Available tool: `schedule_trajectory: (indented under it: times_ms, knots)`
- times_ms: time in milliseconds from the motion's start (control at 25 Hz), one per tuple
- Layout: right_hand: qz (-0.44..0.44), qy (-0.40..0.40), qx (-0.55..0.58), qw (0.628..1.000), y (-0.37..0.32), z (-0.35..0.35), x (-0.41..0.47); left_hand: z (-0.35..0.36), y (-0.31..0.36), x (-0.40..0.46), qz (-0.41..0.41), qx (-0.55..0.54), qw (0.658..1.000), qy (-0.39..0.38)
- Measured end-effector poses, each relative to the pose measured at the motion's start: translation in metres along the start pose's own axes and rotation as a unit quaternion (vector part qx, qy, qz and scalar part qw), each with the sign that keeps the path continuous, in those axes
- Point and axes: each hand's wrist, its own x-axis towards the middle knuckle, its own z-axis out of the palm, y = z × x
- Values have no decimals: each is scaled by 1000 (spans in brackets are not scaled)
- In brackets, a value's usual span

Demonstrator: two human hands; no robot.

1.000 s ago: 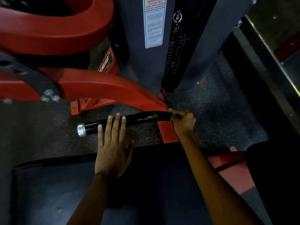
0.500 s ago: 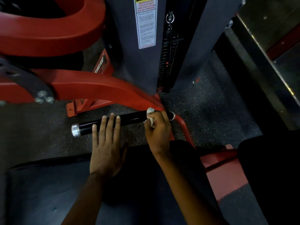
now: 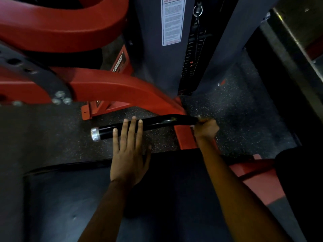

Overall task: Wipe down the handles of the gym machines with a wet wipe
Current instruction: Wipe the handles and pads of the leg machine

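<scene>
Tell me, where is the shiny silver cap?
In the head view, the shiny silver cap sits left of centre, on the free end of the black handle bar, just left of the left hand whose straight fingers lie across the bar.

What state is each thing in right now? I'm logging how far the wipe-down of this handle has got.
handle: black, lying across the view, glossy along its middle.
end cap: silver, uncovered, at the handle's free end.
left hand: flat, straight fingers resting over the handle.
right hand: curled round the handle's far end by the red frame.
wet wipe: only a white scrap shows under the right hand.
</scene>
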Motion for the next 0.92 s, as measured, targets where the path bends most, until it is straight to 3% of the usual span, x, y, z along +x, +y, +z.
schedule_trajectory:
  times_ms: [360, 520, 680, 800, 920]
  knots:
    - [133, -41, -35, 990, -13, 8, -8, 1, -1, -1, 0, -2, 1000, 7]
    - [139, -25, 156, 978, -26, 6, -44, 0, 0, -1, 0, 5, 1000, 1]
    - [68, -46, 280, 956, -33, 15, -82, 1, -1, -1, 2, 9, 1000, 0]
    - [-32, -75, 233, 969, -37, 7, -94, 1, -2, 0, 5, 19, 1000, -11]
    - [-159, -45, 163, 973, -47, -9, -73, 1, -2, 0, 4, 19, 1000, -12]
